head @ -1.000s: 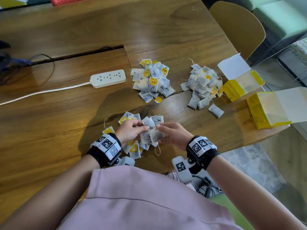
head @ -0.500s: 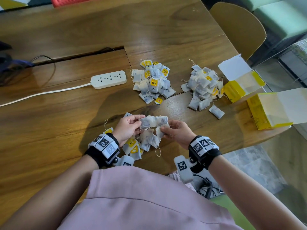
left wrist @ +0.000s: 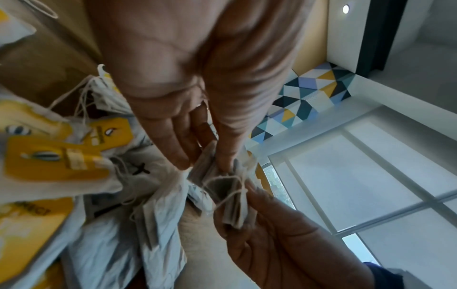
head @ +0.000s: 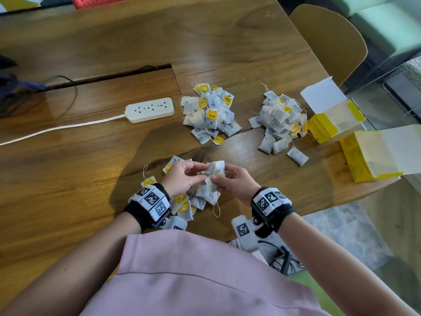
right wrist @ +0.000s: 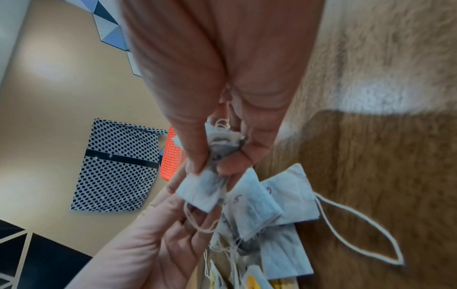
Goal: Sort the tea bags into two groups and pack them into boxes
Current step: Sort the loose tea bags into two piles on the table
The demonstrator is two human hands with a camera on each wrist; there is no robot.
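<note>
1. Head view: a broad brown wooden table [head: 68,179] fills the frame, with a white power strip [head: 150,109] left of centre.
2. At the right edge lie 2 open yellow-and-white cardboard boxes, the farther one [head: 335,116] and the nearer one [head: 373,153], both with flaps raised.
3. Above centre sit 2 sorted heaps, well apart from the hands: the X-marked heap with yellow tags [head: 211,115], and to its right the paler heap [head: 279,119] touching the farther box.
4. Lower centre, the unsorted heap of white paper tea bags [head: 189,201] lies under and between the wrists.
5. Left hand [head: 182,179] and right hand [head: 234,183] meet above it, each pinching part of a tangled cluster of tea bags [head: 214,172].
6. In the left wrist view, thumb and fingers nip the cluster's top edge; in the right wrist view, thumb and forefinger clamp 1 folded bag [right wrist: 202,191], other bags dangling by twisted strings.
7. The pinched bag lies between both sets of fingertips, long axis roughly along the line joining the hands; pulling apart should free it. The right hand is nearer both boxes and the paler heap.
</note>
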